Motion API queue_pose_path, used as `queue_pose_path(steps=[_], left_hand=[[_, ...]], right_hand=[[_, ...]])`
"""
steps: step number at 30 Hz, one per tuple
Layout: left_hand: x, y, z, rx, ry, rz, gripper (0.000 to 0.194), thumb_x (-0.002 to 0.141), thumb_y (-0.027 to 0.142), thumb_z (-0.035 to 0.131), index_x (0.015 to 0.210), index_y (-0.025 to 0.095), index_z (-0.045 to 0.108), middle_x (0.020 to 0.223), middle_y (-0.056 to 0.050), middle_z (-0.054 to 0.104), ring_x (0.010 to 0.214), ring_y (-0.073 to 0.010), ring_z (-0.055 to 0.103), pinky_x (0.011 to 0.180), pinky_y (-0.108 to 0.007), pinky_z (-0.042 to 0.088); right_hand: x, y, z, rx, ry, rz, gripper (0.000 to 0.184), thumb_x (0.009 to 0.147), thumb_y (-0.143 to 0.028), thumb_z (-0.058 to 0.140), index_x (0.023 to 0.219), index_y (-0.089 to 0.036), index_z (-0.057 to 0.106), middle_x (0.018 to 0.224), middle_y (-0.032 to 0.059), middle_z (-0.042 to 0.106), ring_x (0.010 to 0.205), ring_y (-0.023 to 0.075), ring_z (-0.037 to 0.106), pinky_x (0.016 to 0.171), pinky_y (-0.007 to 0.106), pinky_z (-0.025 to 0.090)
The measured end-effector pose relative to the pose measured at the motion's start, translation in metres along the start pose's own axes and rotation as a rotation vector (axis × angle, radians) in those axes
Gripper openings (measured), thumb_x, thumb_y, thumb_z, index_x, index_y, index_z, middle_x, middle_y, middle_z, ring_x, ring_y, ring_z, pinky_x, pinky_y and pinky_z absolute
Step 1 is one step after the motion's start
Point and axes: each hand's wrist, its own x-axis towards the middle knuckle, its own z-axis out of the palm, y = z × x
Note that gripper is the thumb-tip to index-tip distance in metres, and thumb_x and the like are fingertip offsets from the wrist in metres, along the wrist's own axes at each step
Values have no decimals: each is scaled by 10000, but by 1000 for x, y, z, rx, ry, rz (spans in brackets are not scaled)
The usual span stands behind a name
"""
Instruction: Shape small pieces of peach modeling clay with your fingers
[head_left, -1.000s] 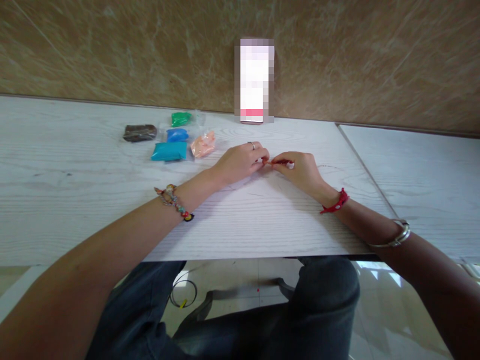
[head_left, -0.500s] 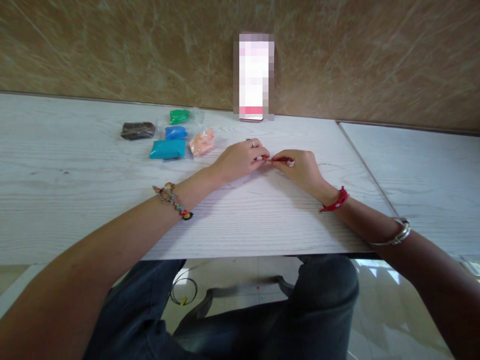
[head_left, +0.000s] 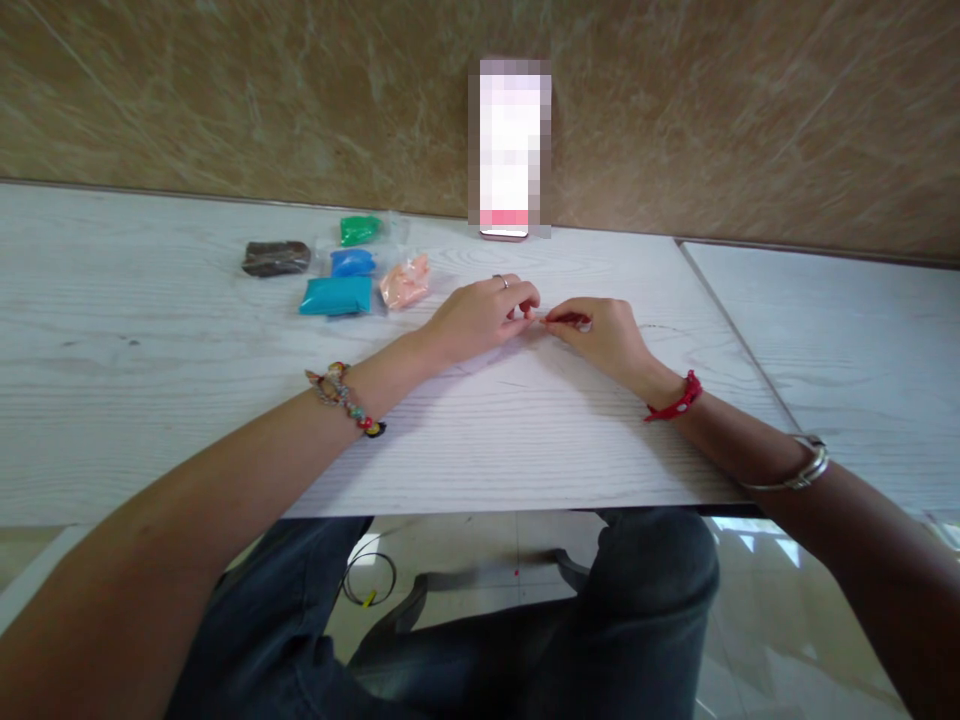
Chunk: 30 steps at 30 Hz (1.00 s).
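My left hand (head_left: 484, 315), with a ring on one finger, is closed in a pinch just above the white table. Its fingertips meet those of my right hand (head_left: 600, 328), also pinched shut. Between them is something tiny and pinkish, too small to make out. To the left of my left hand lie small clear bags of what looks like modelling clay: a peach bag (head_left: 405, 283) nearest, then a turquoise bag (head_left: 336, 296), a blue bag (head_left: 352, 263), a green bag (head_left: 360, 231) and a brown bag (head_left: 276, 259).
A phone (head_left: 510, 150) with a blurred screen leans upright against the brown marbled wall (head_left: 712, 120). The white wood-grain table (head_left: 480, 450) has a seam on the right. My legs are beneath its front edge, and a cable loop (head_left: 369, 580) lies on the floor.
The fingers of my left hand have lifted and curled slightly away from its thumb. My right hand stays almost in place. The bags and phone have not moved on the table.
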Motion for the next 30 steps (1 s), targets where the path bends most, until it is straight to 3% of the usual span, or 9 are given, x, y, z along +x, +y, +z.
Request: queue_pose_path(steps=[4, 8, 14, 18, 23, 30], left_hand=[[-1, -6, 1, 18, -55, -25, 176, 821, 219, 511, 956, 161, 608, 857, -28, 625, 792, -133, 585, 686, -241, 428], [0, -9, 0, 69, -131, -31, 183, 840, 246, 482, 905, 155, 627, 905, -43, 629, 825, -156, 588, 709, -265, 437], [-1, -8, -2, 63, -150, -30, 218, 861, 269, 458, 962, 164, 620, 967, -42, 624, 862, -155, 587, 730, -263, 443], [-1, -5, -2, 79, -162, -69, 260, 858, 267, 463, 1063, 170, 592, 1019, -51, 611, 880, -153, 589, 728, -258, 445], [-2, -3, -3, 94, -168, -87, 286, 853, 270, 472, 1101, 170, 574, 1045, -55, 603, 909, -161, 586, 749, -264, 447], [-3, -4, -3, 86, -145, -77, 280, 862, 298, 470, 1087, 167, 575, 1046, -57, 599, 911, -156, 585, 742, -254, 441]], right_hand=[[1, 3, 0, -57, -7, -33, 163, 754, -229, 614, 848, -148, 719, 783, 44, 710, 655, 140, 597, 634, 260, 440], [0, 7, 3, -169, -41, -199, 160, 797, -206, 567, 819, -169, 721, 827, 54, 696, 750, 165, 595, 703, 287, 426], [-11, 8, -3, -311, -90, -347, 235, 866, -228, 481, 896, -212, 714, 1001, 76, 656, 909, 200, 561, 779, 348, 389], [-19, 3, -7, -371, -190, -358, 257, 879, -250, 461, 1030, -197, 662, 1099, 89, 628, 993, 217, 535, 824, 375, 384], [-21, 0, -6, -484, -258, -286, 443, 911, -390, 357, 1287, -183, 466, 1335, 125, 465, 1133, 289, 446, 846, 462, 385], [-21, 5, -20, -424, -364, -405, 419, 929, -403, 275, 1233, -270, 531, 1353, 79, 455, 1188, 258, 421, 925, 465, 349]])
